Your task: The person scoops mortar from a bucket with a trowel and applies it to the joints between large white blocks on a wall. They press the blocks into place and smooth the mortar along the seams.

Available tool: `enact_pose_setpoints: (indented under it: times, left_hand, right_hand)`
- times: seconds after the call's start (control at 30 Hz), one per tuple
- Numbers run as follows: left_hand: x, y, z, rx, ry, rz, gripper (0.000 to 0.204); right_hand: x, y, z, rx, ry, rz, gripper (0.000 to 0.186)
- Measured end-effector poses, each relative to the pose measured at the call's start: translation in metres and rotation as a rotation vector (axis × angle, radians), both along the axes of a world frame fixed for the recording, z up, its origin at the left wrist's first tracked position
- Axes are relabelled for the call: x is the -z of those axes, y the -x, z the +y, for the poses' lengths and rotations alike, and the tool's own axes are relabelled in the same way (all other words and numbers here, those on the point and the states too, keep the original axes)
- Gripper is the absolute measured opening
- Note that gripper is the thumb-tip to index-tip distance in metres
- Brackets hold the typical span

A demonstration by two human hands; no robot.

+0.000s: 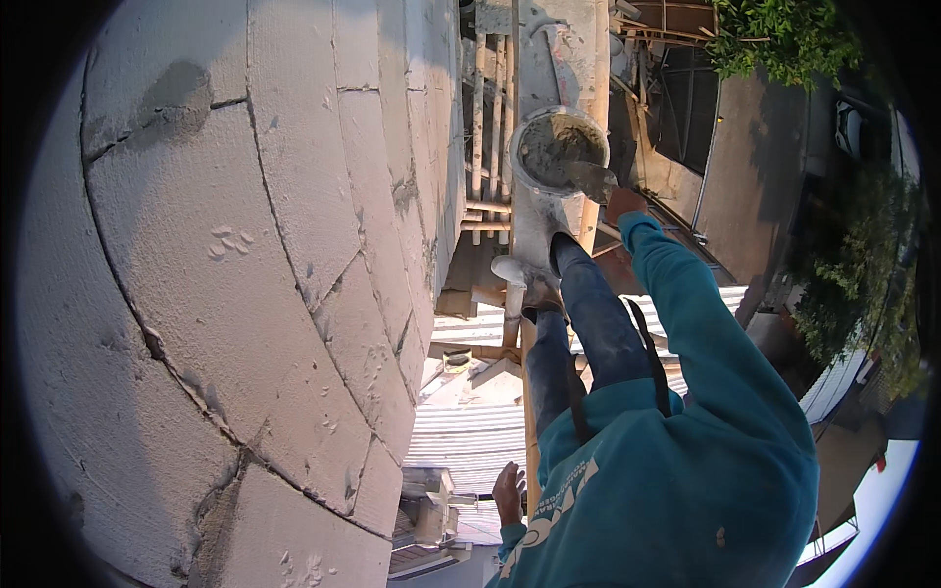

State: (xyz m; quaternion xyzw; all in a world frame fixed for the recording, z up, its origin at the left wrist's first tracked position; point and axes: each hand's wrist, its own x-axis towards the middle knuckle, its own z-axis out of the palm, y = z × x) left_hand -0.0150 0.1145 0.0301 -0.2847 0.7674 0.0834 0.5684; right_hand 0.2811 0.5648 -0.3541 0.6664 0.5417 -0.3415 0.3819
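Note:
My right hand is closed round the handle of a trowel. The trowel's grey blade reaches over the rim into a round bucket, against the wet grey mortar inside. The bucket stands on a mortar-stained plank, just beyond my feet. Low beside my body, between me and the wall, my left hand hangs with its fingers apart and nothing seen in it. To the left rises a wall of large pale blocks with dark, rough joints and smeared patches.
Bamboo poles run between plank and wall. A long thin tool lies on the plank past the bucket. Far below are corrugated roof sheets, a paved lane and green trees. A pale pipe end stands near my feet.

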Motion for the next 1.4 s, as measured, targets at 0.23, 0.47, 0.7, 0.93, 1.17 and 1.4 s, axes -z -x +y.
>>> enact_pose_setpoints:
  times: [0.23,0.47,0.7,0.93,1.17,1.4]
  left_hand:
    - [0.0,-0.001,-0.002,0.058,0.027,0.166,0.055]
    - [0.012,-0.002,0.006,0.055,0.077,0.079,0.056]
    - [0.018,-0.001,0.021,0.091,0.044,0.119,0.057]
    - [0.028,0.003,0.015,0.077,0.077,0.103,0.053]
    - [0.036,0.007,0.008,0.099,0.006,0.115,0.05]
    - [0.041,0.034,0.007,0.144,-0.079,0.154,0.05]
  right_hand:
    - [0.05,0.027,0.01,-0.03,-0.153,-0.01,0.037]
    - [0.054,0.025,-0.03,0.018,-0.157,-0.064,0.047]
    - [0.11,0.016,-0.021,0.033,-0.209,-0.026,0.038]
    - [0.108,0.072,-0.031,-0.171,-0.381,0.002,0.037]
    - [0.115,0.034,-0.074,0.147,-0.459,0.188,0.05]
    - [0.109,0.018,-0.1,0.287,-0.634,0.409,0.05]
